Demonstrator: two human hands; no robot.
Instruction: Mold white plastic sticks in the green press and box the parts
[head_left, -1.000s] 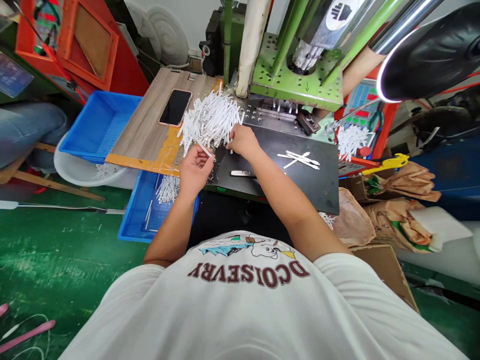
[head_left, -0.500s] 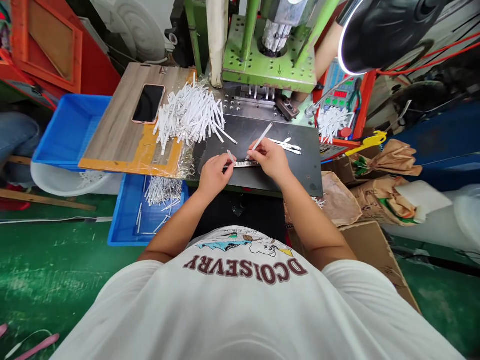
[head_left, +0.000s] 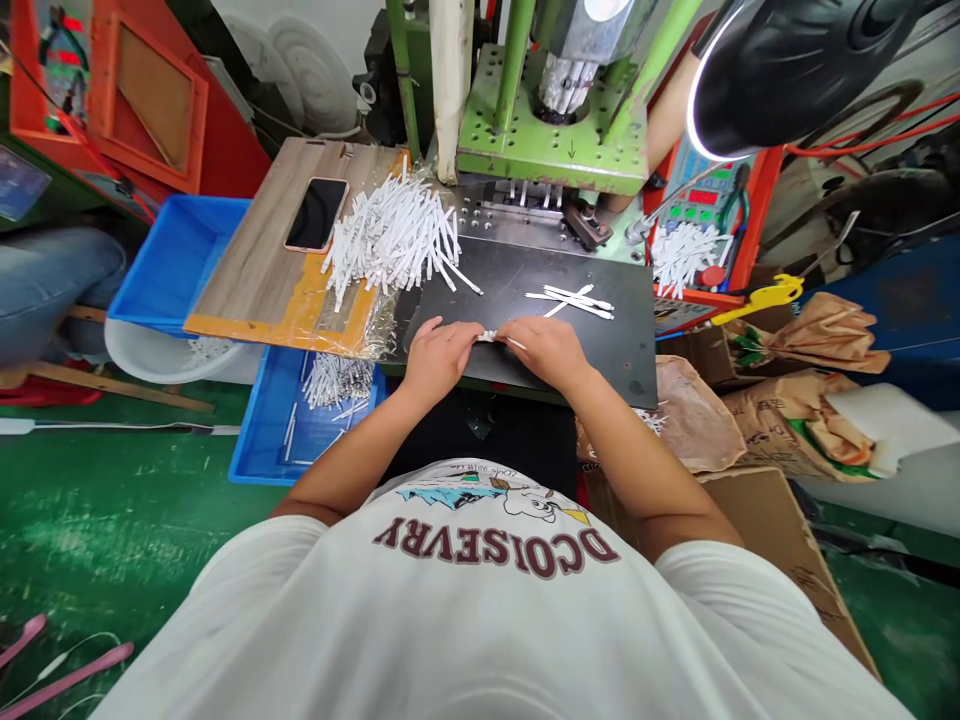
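Note:
Both my hands meet near the front edge of the black work plate (head_left: pixel 525 262). Between the fingertips shows a short bit of a narrow metal bar (head_left: pixel 487 337) with pale pieces on it. My left hand (head_left: pixel 441 360) is closed on the bar's left end, fingertips pressed together. My right hand (head_left: pixel 546 350) is closed at the other end, with a thin white strip (head_left: pixel 516 344) poking out under its fingers. Its fingers cover most of that strip. Several loose white strips (head_left: pixel 577 300) lie crossed on the plate, beyond my right hand.
A heap of white strips (head_left: pixel 397 230) sits left on a wooden board (head_left: pixel 247 240) beside a phone (head_left: pixel 316 213). The green press (head_left: pixel 555 165) stands behind the plate. Blue bins (head_left: pixel 251 440) are at lower left; a black lamp (head_left: pixel 787 80) hangs at upper right.
My right hand has lowered the strip it held upright and turned knuckles-up over the bar. Both hands have come down on the bar, now mostly covered. The view has shifted slightly.

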